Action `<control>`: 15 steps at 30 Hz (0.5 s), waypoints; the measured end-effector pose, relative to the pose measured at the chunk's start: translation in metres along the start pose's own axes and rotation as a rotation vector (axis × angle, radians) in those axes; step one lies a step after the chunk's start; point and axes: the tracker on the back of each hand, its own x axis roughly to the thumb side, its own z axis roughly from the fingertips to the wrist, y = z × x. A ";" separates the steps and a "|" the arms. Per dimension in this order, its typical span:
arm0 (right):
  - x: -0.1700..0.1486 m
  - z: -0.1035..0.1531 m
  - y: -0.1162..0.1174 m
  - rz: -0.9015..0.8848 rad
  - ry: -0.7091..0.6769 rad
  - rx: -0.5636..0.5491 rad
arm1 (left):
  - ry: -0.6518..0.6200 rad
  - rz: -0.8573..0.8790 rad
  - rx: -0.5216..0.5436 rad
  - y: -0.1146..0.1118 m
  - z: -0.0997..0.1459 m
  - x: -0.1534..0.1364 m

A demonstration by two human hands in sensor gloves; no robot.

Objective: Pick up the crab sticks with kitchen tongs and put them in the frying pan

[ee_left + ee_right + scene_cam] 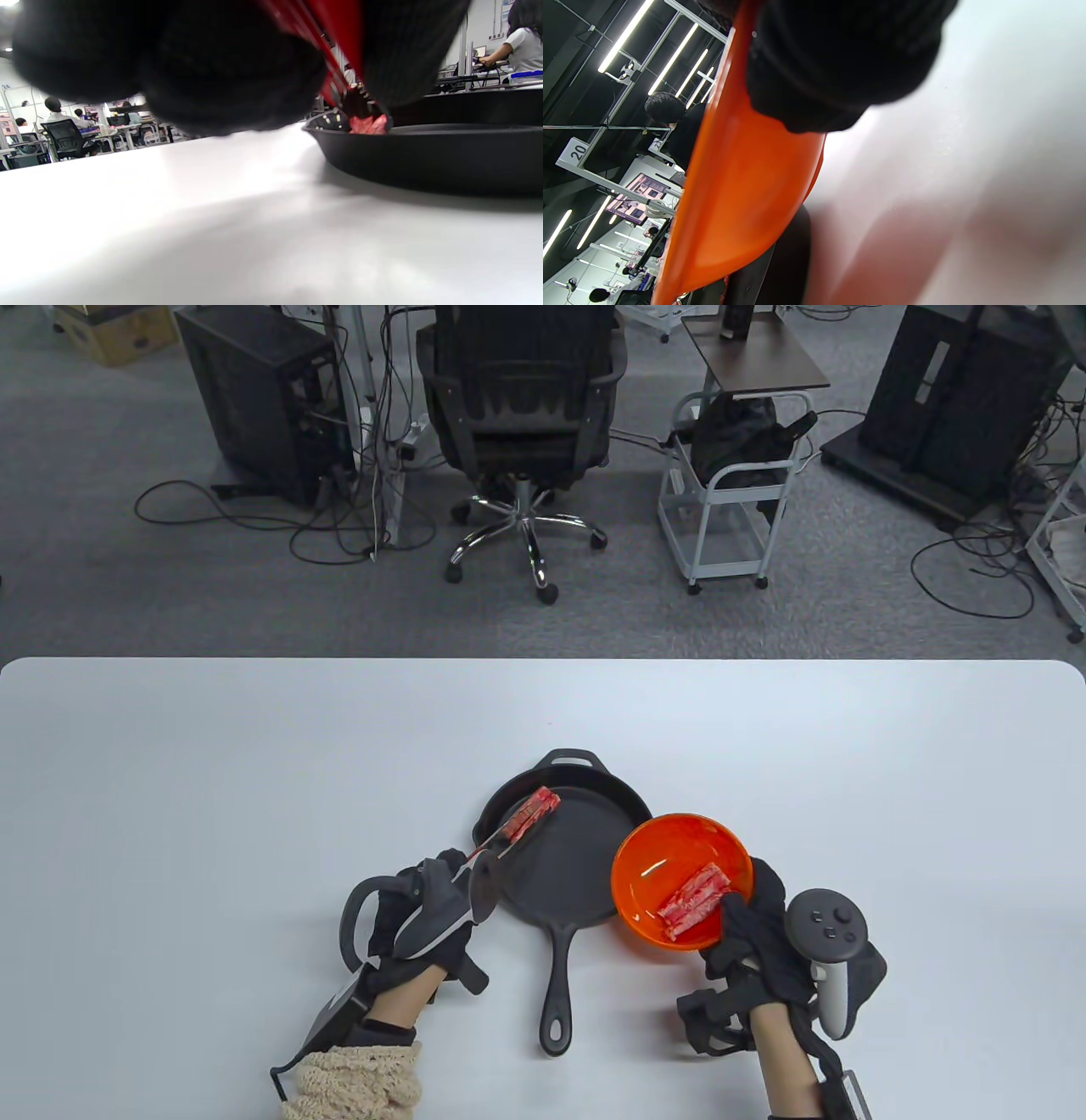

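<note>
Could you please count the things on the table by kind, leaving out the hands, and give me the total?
Crab sticks: 2, one held in the tongs over the pan, one in the bowl
Kitchen tongs: 1
Frying pan: 1
Orange bowl: 1
Total: 5

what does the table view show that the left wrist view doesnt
Only the table view shows the orange bowl with crab sticks in it, the right hand gripping its rim, and the pan's long handle. Only the left wrist view shows the pan's outer wall from table height and people seated at desks behind. Both show the left hand, red tongs, the held crab stick and frying pan.
</note>
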 end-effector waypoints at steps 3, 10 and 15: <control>0.000 0.000 0.000 -0.001 0.001 -0.001 | 0.000 -0.014 0.006 -0.001 0.000 0.002; 0.000 0.000 0.000 -0.001 0.002 0.000 | 0.004 -0.016 -0.001 -0.003 0.000 0.004; 0.000 0.000 0.000 -0.001 0.003 -0.001 | 0.005 -0.007 -0.008 -0.003 0.000 0.003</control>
